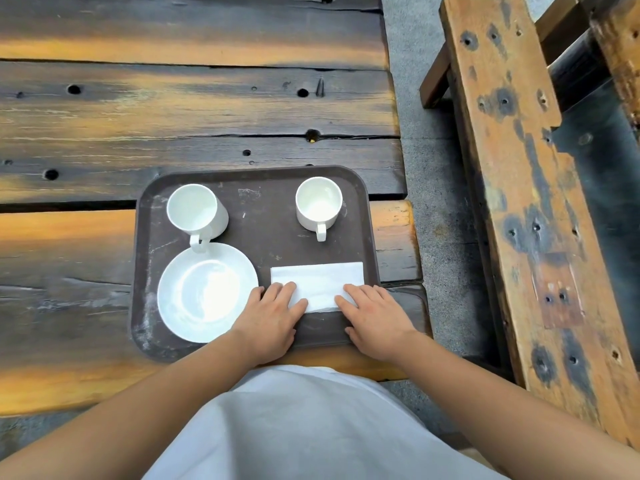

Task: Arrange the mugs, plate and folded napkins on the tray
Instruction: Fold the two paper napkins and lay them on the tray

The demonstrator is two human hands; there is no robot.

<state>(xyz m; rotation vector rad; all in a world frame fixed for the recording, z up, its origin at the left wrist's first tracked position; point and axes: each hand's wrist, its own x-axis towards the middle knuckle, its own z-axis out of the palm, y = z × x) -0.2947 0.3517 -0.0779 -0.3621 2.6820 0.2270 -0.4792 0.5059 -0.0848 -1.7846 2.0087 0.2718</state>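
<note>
A dark, weathered plank table fills the view beyond both sets of fingers, and a worn wooden bench runs along the far right, well apart from the right hand. On the near right corner of the table sits a brown tray, scuffed with pale marks; both hands reach over its near rim.

Just left of the left hand's fingers lies a white plate, its right edge just beside the left hand. Beyond the fingers of both hands a folded white napkin lies flat in the tray's near right part. The left hand's fingers lie straight and flat on the napkin's near left part, pressing it; nothing is clasped. The right hand does the same on the near right corner, its fingers spread and extended, with the thumb resting on the tray.

Farther out, beyond the left fingers, a white mug stands upright, its handle overlapping the plate's far rim. Beyond the right fingers a second white mug stands upright, its handle pointing toward the napkin, apart from it.
</note>
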